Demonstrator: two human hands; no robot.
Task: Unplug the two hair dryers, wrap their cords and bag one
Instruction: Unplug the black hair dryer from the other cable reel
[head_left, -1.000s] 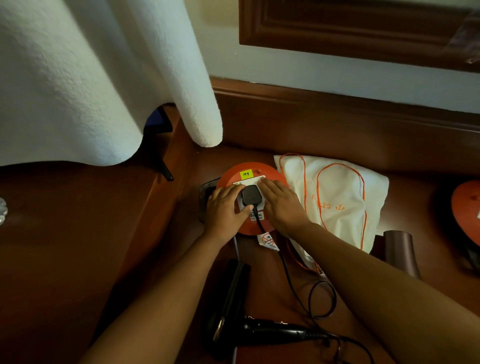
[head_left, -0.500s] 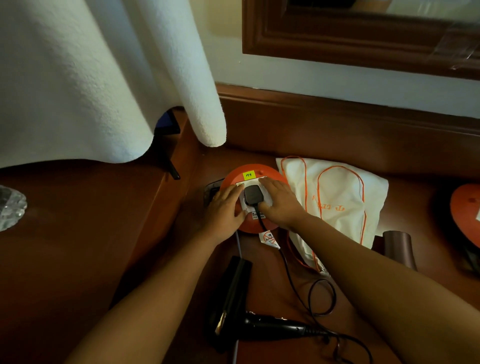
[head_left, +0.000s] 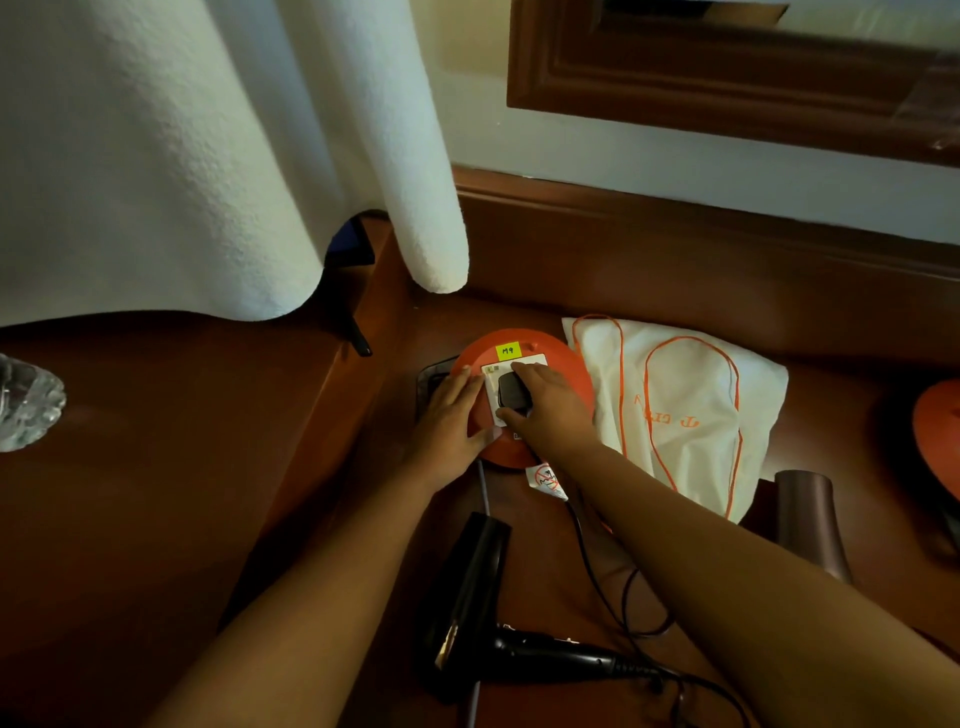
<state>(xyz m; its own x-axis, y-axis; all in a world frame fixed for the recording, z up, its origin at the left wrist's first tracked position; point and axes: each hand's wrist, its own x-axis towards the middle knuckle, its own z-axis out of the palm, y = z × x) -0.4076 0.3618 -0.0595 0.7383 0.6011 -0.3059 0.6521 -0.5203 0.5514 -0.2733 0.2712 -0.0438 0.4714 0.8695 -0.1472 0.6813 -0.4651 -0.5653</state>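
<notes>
A black plug sits in the white socket of a round orange extension reel on the wooden floor. My right hand grips the plug, fingers curled over it. My left hand presses flat on the reel's left side. The plug's black cord runs down to a black hair dryer lying below the reel. A mauve hair dryer lies at the right, partly hidden by my right arm. A white drawstring bag with orange cord lies right of the reel.
A white towel hangs over a wooden step at the upper left. A glass object sits at the left edge. A second orange reel shows at the right edge. A wooden skirting board and wall close the back.
My right hand has moved from beside the plug onto it and now grips it. My left hand has flattened on the reel. The camera has tilted up a little.
</notes>
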